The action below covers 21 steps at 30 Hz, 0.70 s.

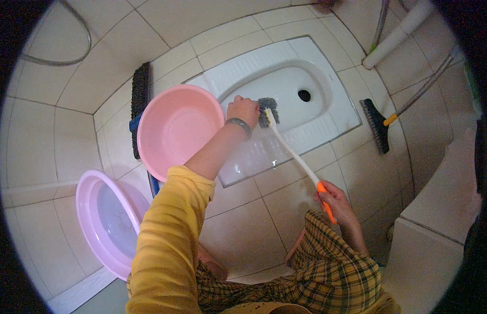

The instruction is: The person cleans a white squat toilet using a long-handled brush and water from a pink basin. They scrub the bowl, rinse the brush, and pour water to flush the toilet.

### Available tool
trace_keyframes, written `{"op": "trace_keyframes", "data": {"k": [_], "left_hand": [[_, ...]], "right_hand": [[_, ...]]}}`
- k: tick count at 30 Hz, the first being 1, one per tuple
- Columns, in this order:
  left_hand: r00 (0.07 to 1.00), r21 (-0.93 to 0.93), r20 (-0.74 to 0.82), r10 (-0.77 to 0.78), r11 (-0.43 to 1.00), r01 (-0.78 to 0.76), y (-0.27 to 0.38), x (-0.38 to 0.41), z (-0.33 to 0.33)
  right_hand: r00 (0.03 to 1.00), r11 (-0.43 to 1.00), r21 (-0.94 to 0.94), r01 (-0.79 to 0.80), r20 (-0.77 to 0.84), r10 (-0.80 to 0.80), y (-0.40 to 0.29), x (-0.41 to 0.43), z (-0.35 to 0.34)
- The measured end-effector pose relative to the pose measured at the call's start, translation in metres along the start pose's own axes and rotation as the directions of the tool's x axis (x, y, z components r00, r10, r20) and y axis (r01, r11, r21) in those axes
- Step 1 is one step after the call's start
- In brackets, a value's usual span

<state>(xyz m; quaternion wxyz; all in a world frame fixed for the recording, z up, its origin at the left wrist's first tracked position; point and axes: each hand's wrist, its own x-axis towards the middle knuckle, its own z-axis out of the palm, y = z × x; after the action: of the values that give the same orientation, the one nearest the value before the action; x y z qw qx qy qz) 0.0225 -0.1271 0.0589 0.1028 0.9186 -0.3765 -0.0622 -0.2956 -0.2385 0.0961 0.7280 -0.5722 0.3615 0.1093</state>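
Note:
My right hand (339, 200) grips the orange end of a long white-handled toilet brush (294, 151). The brush's dark grey bristle head is over the near left part of a white ceramic squat toilet (243, 172) set in the tiled floor. My left hand (243, 112), with a dark bracelet at the wrist, is right beside the bristles. Its fingers are curled and their tips are at the edge of the brush head; whether they pinch anything is hidden. Below the left wrist and to its left is a pink plastic basin (180, 129), which overlaps the toilet's left edge in view.
A lilac basin (118, 212) leans tilted at the lower left. Behind the pink basin is a dark-bristled broom head (140, 98). A black floor brush (375, 125) with an orange-collared pole stands at right, near a white pipe (396, 37). A metal shower hose (86, 35) hangs upper left.

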Motion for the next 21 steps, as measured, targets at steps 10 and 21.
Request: {"op": "trace_keyframes", "data": {"k": [10,21], "left_hand": [[1.000,-0.022,-0.020,-0.015,1.000,0.014,0.011,-0.009,-0.006],[0.993,-0.119,0.005,-0.120,0.986,0.120,-0.015,-0.005,-0.020]], "right_hand": [[0.990,0.996,-0.086,0.037,-0.136,-0.048,-0.002,0.014,0.009],[0.980,0.999,-0.009,0.045,-0.194,-0.046,-0.004,0.013,0.006]]}}
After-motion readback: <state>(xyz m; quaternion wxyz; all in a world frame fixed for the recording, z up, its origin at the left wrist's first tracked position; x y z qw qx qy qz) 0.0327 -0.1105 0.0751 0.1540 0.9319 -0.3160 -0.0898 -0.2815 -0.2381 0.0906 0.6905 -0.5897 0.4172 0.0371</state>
